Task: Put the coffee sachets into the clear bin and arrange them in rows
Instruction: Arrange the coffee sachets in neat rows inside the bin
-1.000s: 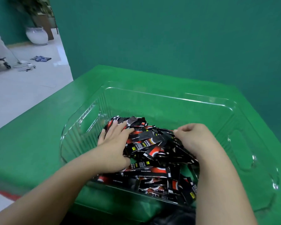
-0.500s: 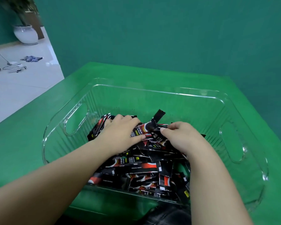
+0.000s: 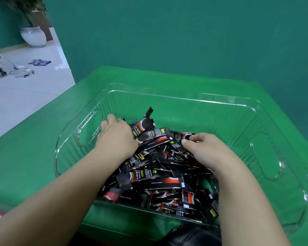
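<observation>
While both my hands dig in, left hand [image 3: 116, 137] spread flat, right hand [image 3: 205, 148] pinching sachets [image 3: 155, 176], 0 rows formed in the bin [image 3: 185, 98].

We see the clear bin [image 3: 185, 96] resting on the bench [image 3: 25, 157], its long side running left to right, with a handle slot in each end wall. The coffee sachets [image 3: 158, 174] lie in a loose heap inside the bin, crowded against its near wall and toward the middle; the far part of its floor is bare. Our left hand [image 3: 116, 137] lies on the heap's far-left edge, near the left handle slot; our right hand [image 3: 204, 150] lies on the heap's right side. Behind the bench stands a wall [image 3: 185, 32]. Far left, on the floor [image 3: 25, 96], sit a plant pot [image 3: 33, 36], a cloth [image 3: 40, 62] and a cable [image 3: 20, 71].
</observation>
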Demonstrator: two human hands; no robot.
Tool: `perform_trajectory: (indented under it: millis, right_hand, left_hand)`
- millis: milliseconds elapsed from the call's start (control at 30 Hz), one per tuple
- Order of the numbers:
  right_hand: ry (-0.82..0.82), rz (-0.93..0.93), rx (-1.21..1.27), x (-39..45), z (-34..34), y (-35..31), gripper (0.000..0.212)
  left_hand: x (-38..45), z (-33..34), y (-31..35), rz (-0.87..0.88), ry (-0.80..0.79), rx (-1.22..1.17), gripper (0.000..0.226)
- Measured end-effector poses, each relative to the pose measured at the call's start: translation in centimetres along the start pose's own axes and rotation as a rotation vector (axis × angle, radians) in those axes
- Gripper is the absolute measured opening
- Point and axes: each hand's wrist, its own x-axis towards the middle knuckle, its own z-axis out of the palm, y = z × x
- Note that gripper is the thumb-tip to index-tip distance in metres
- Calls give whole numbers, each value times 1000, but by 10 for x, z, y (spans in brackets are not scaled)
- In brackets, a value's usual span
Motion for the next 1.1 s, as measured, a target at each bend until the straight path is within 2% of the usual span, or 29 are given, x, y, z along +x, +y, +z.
perform_trajectory:
  millis: [67,100,133,200,267,333,400,467,567,700,800,867,967,1100]
  right_hand:
    - [14,-13,10,0,0,1,44]
    - [18,-18,16,1,0,1,44]
    - [20,-19,19,1,0,2,44]
    - [16,-13,10,2,1,2,45]
    - [5,-5,-4,1,2,1,43]
    - [-4,-6,1,1,3,1,40]
    - [-16,-7,13,1,2,2,33]
    - [-22,-3,19,1,1,4,25]
    - [-29,-8,35,1,0,6,37]
    - [-35,-5,36,1,0,7,43]
    - [-42,-11,40,0,0,8,44]
    - [-49,-18,50,0,-1,9,44]
    - [-48,-29,55,0,-2,10,44]
    - [-44,-32,53,1,-1,10,43]
  left_hand:
    - [-1,-3,3,4,-42,-72,89]
    - [-1,-4,4,44,-51,-63,102]
    - [0,-4,5,114,-46,-19,106]
    - [2,-3,8,346,-31,69,96]
    - [4,1,14,602,-98,114,78]
    - [7,10,19,730,-195,197,61]
    - [12,20,21,737,-220,284,48]
    - [18,26,21,717,-127,321,42]
    - [20,29,21,722,102,406,35]
    - [20,32,13,560,184,398,38]
    - [22,27,9,552,160,366,38]
    - [22,17,8,582,39,339,33]
    - [14,-1,3,548,-163,162,40]
    - [-13,-14,-15,525,-208,175,54]
